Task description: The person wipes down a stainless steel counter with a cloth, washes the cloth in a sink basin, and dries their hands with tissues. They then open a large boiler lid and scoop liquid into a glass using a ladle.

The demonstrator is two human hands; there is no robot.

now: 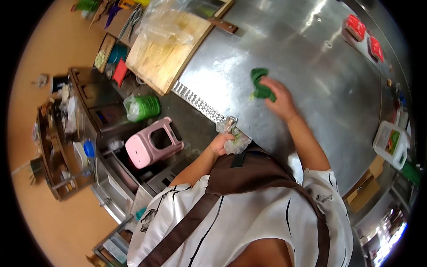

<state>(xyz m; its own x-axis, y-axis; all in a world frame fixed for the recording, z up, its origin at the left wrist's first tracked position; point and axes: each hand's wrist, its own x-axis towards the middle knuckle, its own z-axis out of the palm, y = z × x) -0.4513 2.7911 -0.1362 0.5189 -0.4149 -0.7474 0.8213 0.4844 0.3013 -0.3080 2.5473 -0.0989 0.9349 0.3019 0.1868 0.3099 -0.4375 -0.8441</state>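
Note:
My right hand (280, 99) is closed on a green cloth (262, 84), which touches the metal tabletop (320, 66). A few pale green bits lie beside the cloth's lower left edge. Down at the table's near edge, in front of the brown apron (249, 173), my left hand (221, 143) grips a clear plastic bag (238, 142) with some light green matter inside. The bag lies against the end of a perforated metal strip (198, 101) along the table's left edge.
A wooden board (162, 53) carries clear plastic and a cleaver (223, 25). Left stand a pink stool (142, 149) and a green container (147, 108). Red packets (355, 27) lie at the upper right; a white jug (388, 141) stands beyond the right edge.

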